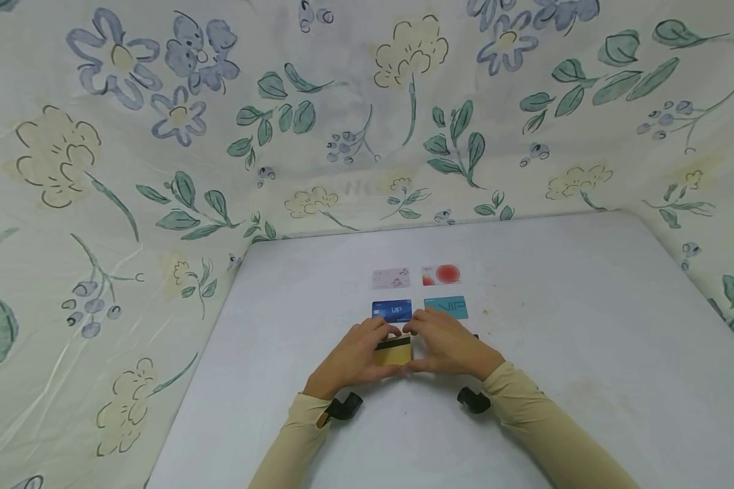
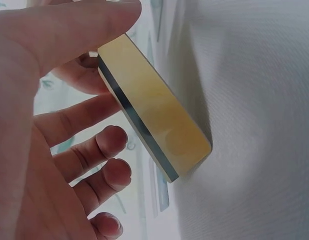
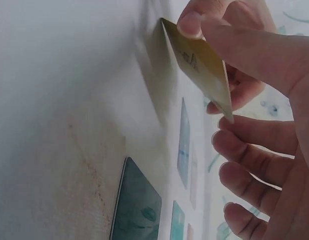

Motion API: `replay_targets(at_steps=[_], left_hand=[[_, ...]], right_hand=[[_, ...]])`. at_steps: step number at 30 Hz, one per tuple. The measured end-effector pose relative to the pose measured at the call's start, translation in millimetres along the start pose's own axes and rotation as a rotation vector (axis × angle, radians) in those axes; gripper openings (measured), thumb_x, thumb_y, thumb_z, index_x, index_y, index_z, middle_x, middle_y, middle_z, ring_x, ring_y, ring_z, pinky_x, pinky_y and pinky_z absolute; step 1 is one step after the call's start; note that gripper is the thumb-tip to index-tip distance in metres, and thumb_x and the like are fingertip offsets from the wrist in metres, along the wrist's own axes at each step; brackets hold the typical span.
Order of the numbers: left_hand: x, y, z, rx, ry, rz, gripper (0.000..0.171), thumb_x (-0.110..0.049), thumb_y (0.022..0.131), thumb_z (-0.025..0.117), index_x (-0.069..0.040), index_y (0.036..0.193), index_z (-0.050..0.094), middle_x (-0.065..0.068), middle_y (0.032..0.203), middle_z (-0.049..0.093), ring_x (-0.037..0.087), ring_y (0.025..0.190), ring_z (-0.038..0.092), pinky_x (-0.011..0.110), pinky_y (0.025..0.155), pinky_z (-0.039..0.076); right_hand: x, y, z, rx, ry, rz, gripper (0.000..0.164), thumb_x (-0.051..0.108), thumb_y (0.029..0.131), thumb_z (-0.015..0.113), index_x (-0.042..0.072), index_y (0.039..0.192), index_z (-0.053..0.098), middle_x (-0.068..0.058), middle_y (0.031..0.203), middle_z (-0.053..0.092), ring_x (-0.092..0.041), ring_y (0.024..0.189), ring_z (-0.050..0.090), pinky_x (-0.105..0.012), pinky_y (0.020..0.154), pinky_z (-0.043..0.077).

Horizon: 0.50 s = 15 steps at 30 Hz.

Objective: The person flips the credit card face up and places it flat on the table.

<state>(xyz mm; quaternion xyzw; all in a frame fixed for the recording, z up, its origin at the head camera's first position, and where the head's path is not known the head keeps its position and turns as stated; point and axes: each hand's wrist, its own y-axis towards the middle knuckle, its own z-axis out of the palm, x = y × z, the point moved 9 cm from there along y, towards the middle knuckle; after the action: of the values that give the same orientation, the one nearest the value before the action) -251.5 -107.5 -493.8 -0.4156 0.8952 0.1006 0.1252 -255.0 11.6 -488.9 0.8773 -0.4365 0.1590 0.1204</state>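
A gold card [image 1: 394,354] with a black stripe is held tilted, its lower end at the white table. My left hand [image 1: 357,356] pinches it, thumb on one long edge and index fingertip at the striped edge; the other fingers [image 2: 109,172] stand loosely bent. My right hand [image 1: 449,345] holds the card's right end between thumb and index finger. The card's other face [image 3: 202,62] shows in the right wrist view, with small markings. Just beyond the hands lie a blue VIP card [image 1: 391,311] and a teal card [image 1: 455,308], the latter partly covered by the right hand.
Farther back on the white table [image 1: 587,305] lie a pale pink card [image 1: 391,278] and a white card with a red circle [image 1: 446,274]. A dark card [image 3: 137,205] lies beside the right hand, mostly hidden in the head view. Floral cloth [image 1: 342,102] hangs around the table.
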Motion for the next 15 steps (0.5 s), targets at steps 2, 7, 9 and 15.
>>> replay_targets(at_steps=[2, 7, 9, 15], left_hand=[[-0.2, -0.4, -1.0, -0.005, -0.006, 0.001, 0.059, -0.056, 0.086, 0.077, -0.017, 0.129, 0.065, 0.0, 0.116, 0.063, 0.016, 0.106, 0.059, 0.039, 0.094, 0.05], [-1.4, -1.2, -4.6, -0.018, -0.026, -0.006, 0.06, -0.058, 0.085, 0.075, -0.017, 0.127, 0.065, 0.0, 0.115, 0.064, 0.016, 0.106, 0.059, 0.039, 0.093, 0.049], [-1.4, -1.4, -5.4, -0.019, -0.031, -0.014, 0.06, -0.059, 0.085, 0.074, -0.017, 0.127, 0.065, 0.0, 0.115, 0.064, 0.016, 0.106, 0.059, 0.038, 0.092, 0.049], [-0.8, -1.1, -6.0, -0.015, -0.026, -0.031, 0.06, -0.059, 0.086, 0.071, -0.017, 0.127, 0.065, 0.001, 0.112, 0.064, 0.017, 0.104, 0.059, 0.038, 0.091, 0.049]], right_hand=[[-1.7, 0.3, 0.1, 0.006, 0.01, 0.002, 0.067, 0.058, 0.077, 0.086, 0.015, 0.125, 0.07, -0.001, 0.119, 0.067, -0.017, 0.108, 0.054, -0.04, 0.1, 0.05], [-4.2, 0.3, -0.3, 0.026, 0.059, 0.006, 0.073, 0.062, 0.075, 0.085, 0.014, 0.127, 0.069, -0.001, 0.122, 0.067, -0.018, 0.109, 0.054, -0.041, 0.099, 0.049], [-4.9, 0.5, 0.3, 0.034, 0.07, 0.008, 0.074, 0.063, 0.075, 0.085, 0.014, 0.128, 0.068, -0.001, 0.122, 0.067, -0.018, 0.11, 0.054, -0.041, 0.099, 0.049], [-6.4, 0.6, 1.3, 0.034, 0.093, 0.011, 0.072, 0.06, 0.075, 0.086, 0.013, 0.127, 0.069, 0.0, 0.12, 0.066, -0.017, 0.107, 0.054, -0.039, 0.096, 0.05]])
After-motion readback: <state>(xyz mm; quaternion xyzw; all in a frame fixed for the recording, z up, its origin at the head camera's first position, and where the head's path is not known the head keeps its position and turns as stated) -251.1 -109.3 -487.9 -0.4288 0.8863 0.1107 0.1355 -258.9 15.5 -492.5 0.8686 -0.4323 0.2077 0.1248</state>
